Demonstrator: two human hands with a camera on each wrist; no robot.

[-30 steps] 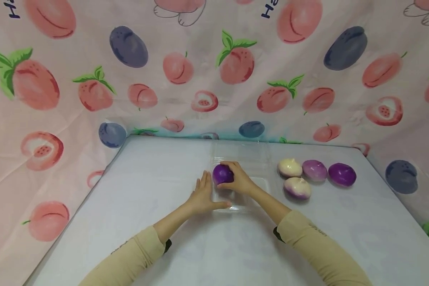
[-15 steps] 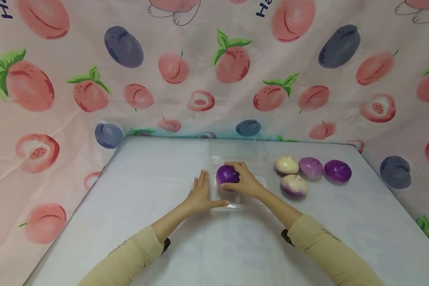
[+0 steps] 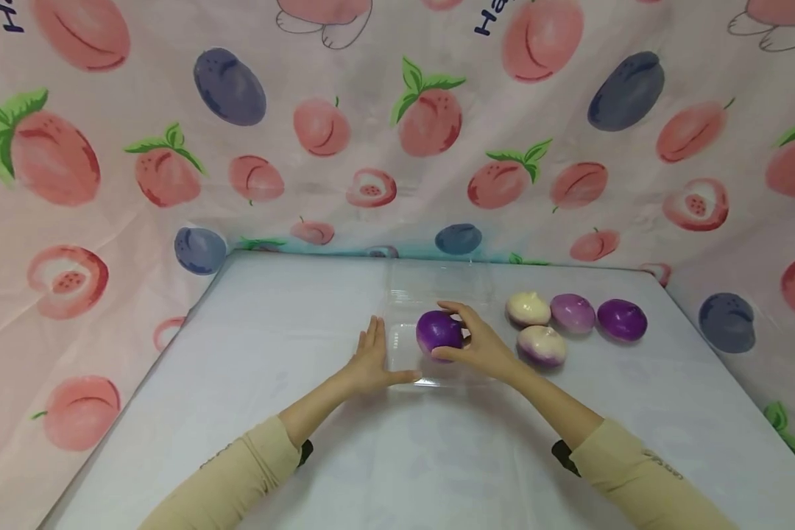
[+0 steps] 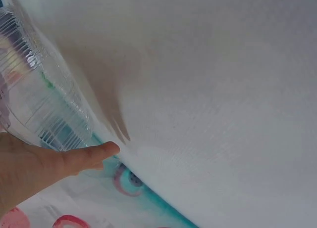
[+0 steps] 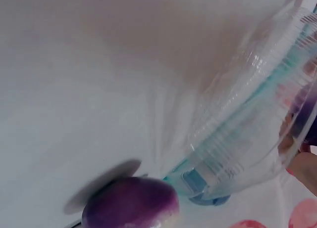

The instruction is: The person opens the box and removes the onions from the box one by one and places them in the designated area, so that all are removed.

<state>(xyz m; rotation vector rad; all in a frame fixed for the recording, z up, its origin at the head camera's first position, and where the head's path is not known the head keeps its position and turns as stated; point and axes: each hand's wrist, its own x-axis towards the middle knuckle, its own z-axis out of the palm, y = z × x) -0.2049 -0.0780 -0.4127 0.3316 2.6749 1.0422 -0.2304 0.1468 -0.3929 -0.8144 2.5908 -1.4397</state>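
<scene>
My right hand grips a glossy purple onion between thumb and fingers, over the base of a clear plastic clamshell box. In the right wrist view, part of that hand and the dark onion show through the box wall. My left hand rests at the box's left front corner, its fingers straight along the side and the thumb along the front rim. The left wrist view shows its extended fingers beside the ribbed plastic. The box lid lies folded back, open.
Right of the box sit a cream onion, a cream-and-purple onion, a light purple onion and a deep purple onion. A fruit-print cloth rises behind the white table.
My right hand has moved the purple onion rightward, from the box's left side toward its middle. The left hand has stayed at the corner.
</scene>
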